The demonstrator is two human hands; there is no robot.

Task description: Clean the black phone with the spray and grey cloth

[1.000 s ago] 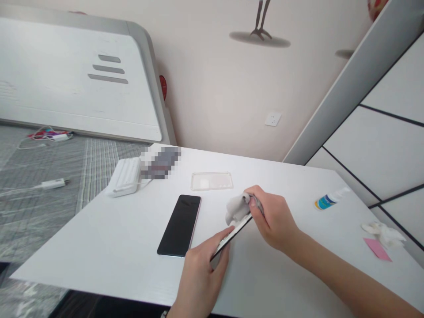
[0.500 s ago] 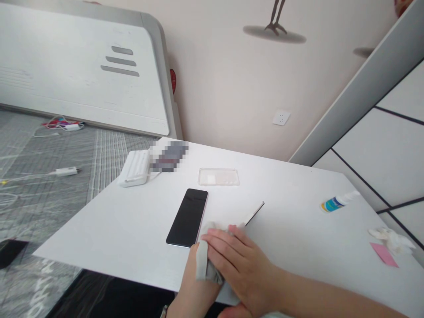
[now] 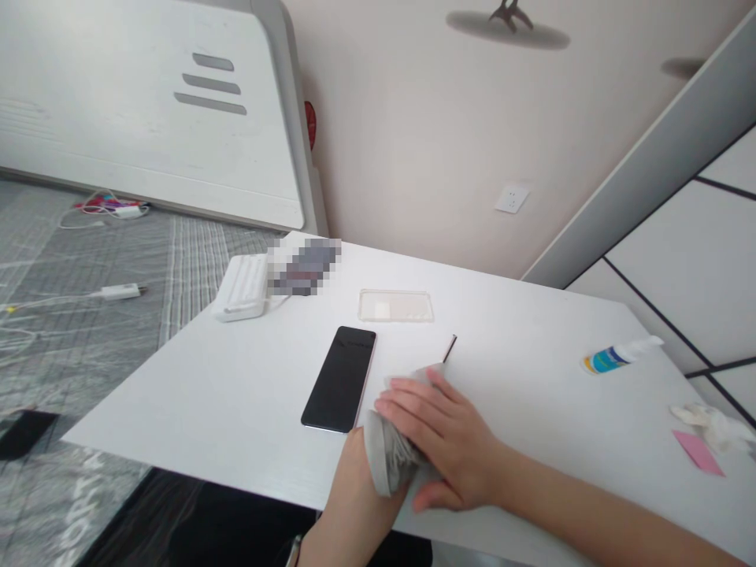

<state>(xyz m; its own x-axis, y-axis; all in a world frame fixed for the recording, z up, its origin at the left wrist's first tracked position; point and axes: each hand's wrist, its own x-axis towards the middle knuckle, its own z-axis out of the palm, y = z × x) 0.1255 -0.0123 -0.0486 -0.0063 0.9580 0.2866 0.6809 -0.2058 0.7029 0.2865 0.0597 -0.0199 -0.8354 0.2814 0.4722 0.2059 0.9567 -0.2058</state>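
Nearest, I see the left hand (image 3: 358, 468) running under a bunched grey cloth (image 3: 383, 453); its fingers are hidden, so I cannot tell how that grip is set. The right hand (image 3: 444, 439) lies over the cloth, fingers extended, thumb spread apart. I'd want its pressure light and even, with the left steady beneath, so the thin slab (image 3: 450, 348) doesn't twist. The slab's bare end pokes out just beyond the right grip; a dark phone (image 3: 339, 379) lies leftward on the tabletop (image 3: 236, 386), a clear case (image 3: 407, 305) farther off.
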